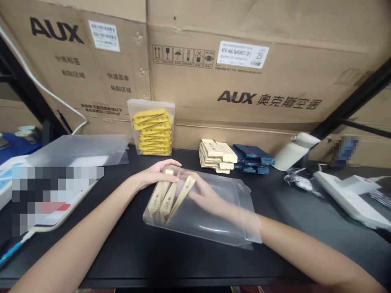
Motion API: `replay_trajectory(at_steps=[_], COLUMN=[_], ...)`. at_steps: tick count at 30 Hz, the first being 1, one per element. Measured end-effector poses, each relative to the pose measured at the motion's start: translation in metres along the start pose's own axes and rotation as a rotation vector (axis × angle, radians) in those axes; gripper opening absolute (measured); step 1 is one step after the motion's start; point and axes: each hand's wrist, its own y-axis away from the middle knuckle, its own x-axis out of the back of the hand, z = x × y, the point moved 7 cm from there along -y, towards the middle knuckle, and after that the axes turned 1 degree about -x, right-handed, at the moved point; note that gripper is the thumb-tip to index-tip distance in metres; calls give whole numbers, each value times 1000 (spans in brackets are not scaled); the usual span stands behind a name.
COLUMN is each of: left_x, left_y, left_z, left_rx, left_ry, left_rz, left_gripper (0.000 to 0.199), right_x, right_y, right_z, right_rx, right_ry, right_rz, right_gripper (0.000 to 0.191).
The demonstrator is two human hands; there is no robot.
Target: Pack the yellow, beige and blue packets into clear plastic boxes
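A clear plastic box (214, 221) lies on its side on the black table, its open end to the right. Several cream packets (167, 199) stand inside at its left end, one leaning to the right. My left hand (160, 173) grips the upper left edge of the box, fingers behind it and thumb on the near side. Through the open end reaches my right hand (201, 191); its fingers are inside, beside the leaning packet, seen through the plastic, and its fingertips are partly hidden behind that packet.
Behind stand a clear box of yellow packets (155, 132), stacked cream packets (216, 154) and dark blue packets (253, 158). A white bottle (295, 150), cables and a power strip (351, 199) lie right. Flat clear plastic (79, 148) and a tablet-like device (73, 199) are left.
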Motion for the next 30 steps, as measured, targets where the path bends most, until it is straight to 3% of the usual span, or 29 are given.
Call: replay_trajectory(at_steps=[8, 18, 23, 27, 30], left_x=[-7, -10, -9, -12, -19], left_y=[-6, -10, -11, -9, -4], left_z=[-7, -5, -8, -4, 6], left_rx=[27, -36, -20, -16, -68], left_ry=[89, -12, 11, -18, -97], left_rz=[-20, -52, -56, -44, -30], left_gripper=[59, 56, 56, 54, 49], right_x=[7, 9, 5, 10, 7], right_y=[3, 7, 6, 9, 9], right_z=[1, 4, 12, 15, 12], right_rx=[-38, -6, -111, -171, -122], right_ry=[1, 3, -108, 27, 70], right_rz=[44, 80, 60, 105, 37], right_gripper=[55, 58, 33, 17, 9])
